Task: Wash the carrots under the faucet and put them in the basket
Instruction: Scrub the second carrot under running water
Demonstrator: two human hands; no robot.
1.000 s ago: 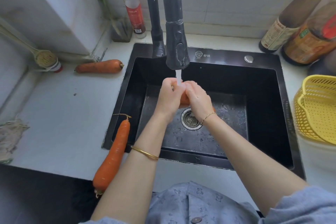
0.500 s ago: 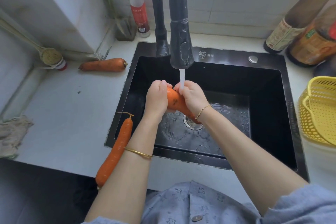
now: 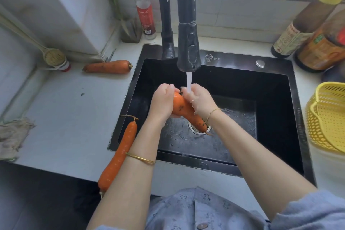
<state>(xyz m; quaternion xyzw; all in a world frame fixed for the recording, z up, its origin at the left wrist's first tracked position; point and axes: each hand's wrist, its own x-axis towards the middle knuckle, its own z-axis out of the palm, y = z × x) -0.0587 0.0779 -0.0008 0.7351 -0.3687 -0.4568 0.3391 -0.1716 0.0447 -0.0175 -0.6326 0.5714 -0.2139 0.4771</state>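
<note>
Status: washing carrot one of three, none seen in the basket so far.

- Held carrot is over the sink, thick end up under the faucet, tip down over the drain.
- Left hand is wrapped round the thick end. Right hand is curled round the middle, and the stream lands on its fingers.
- Long carrot lies across the sink's left rim, its lower end past the counter front edge. Far carrot lies on the counter at the back left.

Risks:
1. Slip. The skin is wet and the shape is tapered, so the grip is probably weak. If either hand loosens mid-rub, the carrot drops into the sink. Low damage, but it needs a re-rinse.
2. Partial wash. Water hits only the top end, and dark specks show near the tip. Basketing now would put dirt in; the tip needs feeding up into the stream first.
3. Knock-off. The left forearm is right beside the long carrot, which overhangs the edge. An elbow swing on pull-back could send it to the floor.
4. Transfer. The basket sits well right of the sink, so carrying the carrot over will drip on the counter. It's cut off by the frame, so I can't tell how stable its footing is.
</note>
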